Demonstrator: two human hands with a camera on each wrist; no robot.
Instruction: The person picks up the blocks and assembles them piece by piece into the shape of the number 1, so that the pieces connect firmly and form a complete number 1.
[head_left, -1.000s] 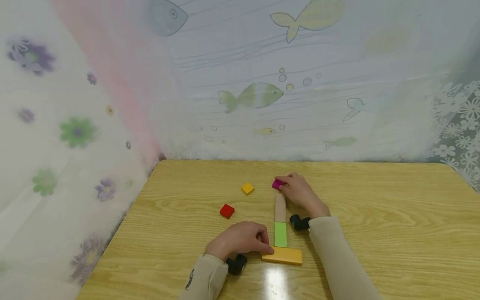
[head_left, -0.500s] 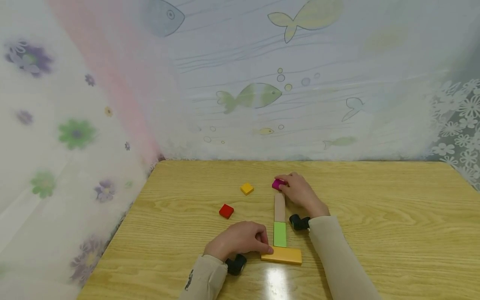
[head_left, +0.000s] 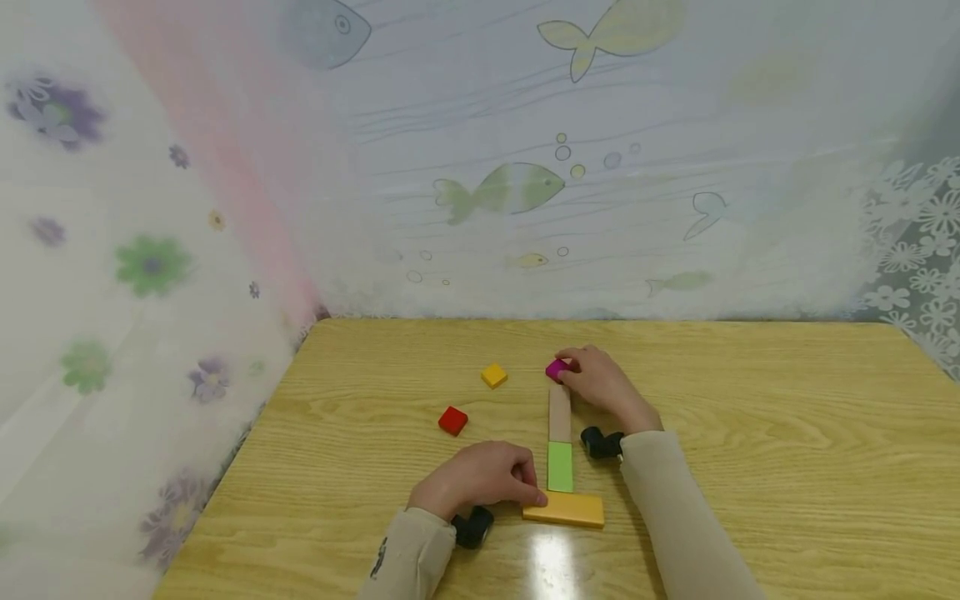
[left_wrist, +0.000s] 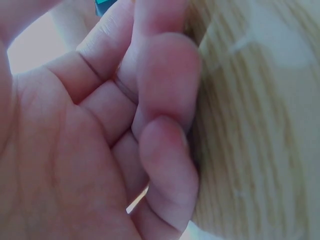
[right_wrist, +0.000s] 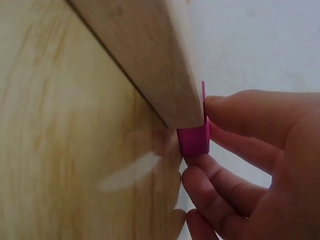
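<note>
At the far end of a line of blocks, my right hand (head_left: pixel 603 385) pinches a small purple block (head_left: pixel 555 370) between thumb and fingers. In the right wrist view the purple block (right_wrist: pixel 194 142) meets the end of a plain wooden block (right_wrist: pixel 150 65). Toward me the line runs from that plain block to a light green block (head_left: pixel 560 467), then a long orange block (head_left: pixel 576 510) lying crosswise. My left hand (head_left: pixel 480 475) holds the orange block's left end, thumb on top. The left wrist view shows curled fingers (left_wrist: pixel 170 80) beside the tabletop; their grip is hidden there.
Left of the line, a yellow square block (head_left: pixel 494 376) and a red square block (head_left: pixel 453 422) lie apart on the wooden table (head_left: pixel 750 417). Patterned curtains (head_left: pixel 480 108) hang behind and at the left. Black wrist cameras (head_left: pixel 474 527) sit beside the cuffs.
Almost nothing moves. The right fingertips and purple block shift very slightly toward the plain block; the left hand stays on the orange block.
</note>
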